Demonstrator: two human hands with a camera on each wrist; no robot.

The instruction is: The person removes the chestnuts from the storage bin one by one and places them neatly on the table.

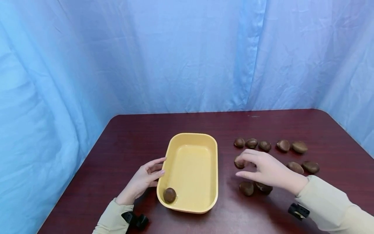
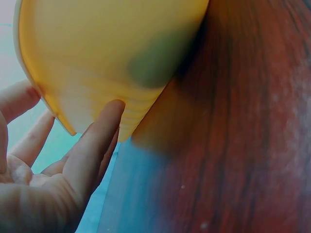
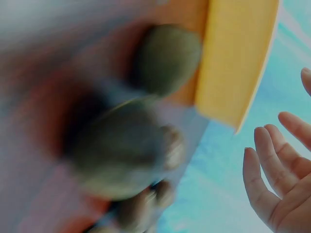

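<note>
A yellow rectangular tray (image 1: 193, 169) with rounded corners lies on the table, one smooth brown pebble-like piece (image 1: 169, 195) in its near left corner. At the tray's left side is my left hand (image 1: 143, 179), its thumb at the rim and its other fingers along the outer wall; the left wrist view shows these fingers (image 2: 92, 145) touching the wall. My right hand (image 1: 267, 167) hovers over the table right of the tray, thumb and fingers apart, holding nothing. Its fingertips are nearest a brown piece (image 1: 239, 162), which they partly cover. In the right wrist view, the pieces are blurred.
Behind the right hand runs a row of several brown pieces (image 1: 265, 146). Two more (image 1: 310, 167) lie beyond its wrist, and others (image 1: 246, 188) sit below the palm. The dark red table (image 1: 131, 136) ends at a blue curtain (image 1: 187, 65).
</note>
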